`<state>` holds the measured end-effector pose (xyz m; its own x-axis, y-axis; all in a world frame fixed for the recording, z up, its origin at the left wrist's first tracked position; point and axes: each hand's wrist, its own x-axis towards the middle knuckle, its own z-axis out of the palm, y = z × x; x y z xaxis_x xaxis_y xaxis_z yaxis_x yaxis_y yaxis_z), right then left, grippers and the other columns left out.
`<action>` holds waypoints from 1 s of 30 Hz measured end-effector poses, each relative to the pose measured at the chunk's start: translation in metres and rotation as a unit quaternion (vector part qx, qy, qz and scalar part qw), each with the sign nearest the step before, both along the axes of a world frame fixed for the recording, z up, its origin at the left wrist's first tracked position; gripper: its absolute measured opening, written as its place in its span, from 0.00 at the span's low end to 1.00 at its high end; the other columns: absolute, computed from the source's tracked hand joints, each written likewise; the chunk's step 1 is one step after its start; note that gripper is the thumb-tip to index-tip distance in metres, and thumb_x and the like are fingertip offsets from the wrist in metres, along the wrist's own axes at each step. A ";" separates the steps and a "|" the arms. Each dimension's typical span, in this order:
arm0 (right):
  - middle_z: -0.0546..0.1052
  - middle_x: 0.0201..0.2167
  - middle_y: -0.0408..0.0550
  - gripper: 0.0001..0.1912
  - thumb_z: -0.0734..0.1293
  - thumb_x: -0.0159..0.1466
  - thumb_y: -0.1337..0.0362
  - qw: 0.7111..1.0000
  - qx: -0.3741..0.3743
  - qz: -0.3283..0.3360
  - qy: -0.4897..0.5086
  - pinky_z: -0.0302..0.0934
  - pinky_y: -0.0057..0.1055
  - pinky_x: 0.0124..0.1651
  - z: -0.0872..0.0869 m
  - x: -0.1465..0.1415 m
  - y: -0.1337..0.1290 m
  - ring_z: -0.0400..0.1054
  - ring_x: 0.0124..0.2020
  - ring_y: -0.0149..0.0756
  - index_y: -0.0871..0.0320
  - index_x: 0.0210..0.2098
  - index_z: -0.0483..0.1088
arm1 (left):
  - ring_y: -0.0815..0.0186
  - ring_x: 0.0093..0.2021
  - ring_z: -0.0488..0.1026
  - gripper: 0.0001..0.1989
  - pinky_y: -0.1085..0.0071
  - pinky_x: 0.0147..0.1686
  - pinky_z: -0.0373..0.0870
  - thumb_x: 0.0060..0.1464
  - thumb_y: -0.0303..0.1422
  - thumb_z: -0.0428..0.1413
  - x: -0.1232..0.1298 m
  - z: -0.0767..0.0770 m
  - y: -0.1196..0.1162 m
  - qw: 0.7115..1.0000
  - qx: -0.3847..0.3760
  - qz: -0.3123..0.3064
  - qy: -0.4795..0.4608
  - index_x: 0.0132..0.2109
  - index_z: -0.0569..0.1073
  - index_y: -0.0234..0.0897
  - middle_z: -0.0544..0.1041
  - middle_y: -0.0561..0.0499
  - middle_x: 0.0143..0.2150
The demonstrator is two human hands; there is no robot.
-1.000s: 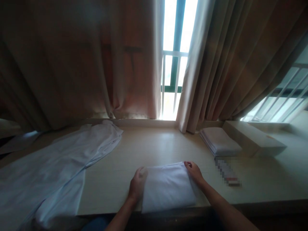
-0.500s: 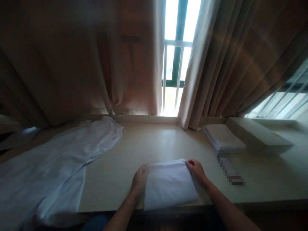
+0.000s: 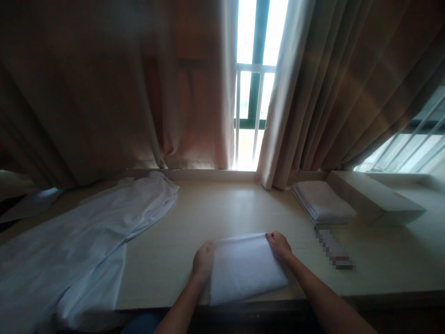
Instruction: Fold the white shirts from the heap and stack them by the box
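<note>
A folded white cloth [image 3: 247, 269] lies in front of me at the table's near edge, its lower end reaching that edge. My left hand [image 3: 203, 260] grips its far left corner, the fingers partly hidden behind the fabric. At the far right corner, my right hand [image 3: 279, 245] pinches the cloth between thumb and curled fingers. Whether it is a garment or a plain sheet I cannot tell.
Unfolded white fabric [image 3: 79, 241] spreads over the left side of the table [image 3: 222, 204] and hangs off its front. At the right are a folded white stack [image 3: 323, 202], a pale box [image 3: 378, 197] and a pixelated item [image 3: 334, 249]. Curtains [image 3: 194, 116] hang behind.
The cloth's far edge looks straighter and its layers lie closer together. My right hand has shifted slightly left, with its fingers more curled at the corner.
</note>
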<state>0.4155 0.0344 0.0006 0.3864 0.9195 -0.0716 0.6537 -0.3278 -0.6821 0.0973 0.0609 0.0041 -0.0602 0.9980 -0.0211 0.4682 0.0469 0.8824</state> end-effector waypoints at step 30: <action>0.74 0.28 0.45 0.21 0.68 0.51 0.45 0.983 0.098 0.005 0.157 0.58 0.29 0.29 0.020 -0.015 -0.146 0.65 0.26 0.35 0.56 0.31 0.76 | 0.56 0.46 0.76 0.25 0.63 0.47 0.71 0.47 0.45 0.58 -0.018 -0.013 -0.133 0.997 -0.040 0.022 -0.061 0.50 0.67 0.39 0.79 0.45 0.44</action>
<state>0.4009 -0.1120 0.0204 0.3648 0.9311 -0.0062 0.4033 -0.1640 -0.9002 0.0793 -0.0716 -0.0094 -0.0959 0.9891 -0.1113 0.3527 0.1383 0.9255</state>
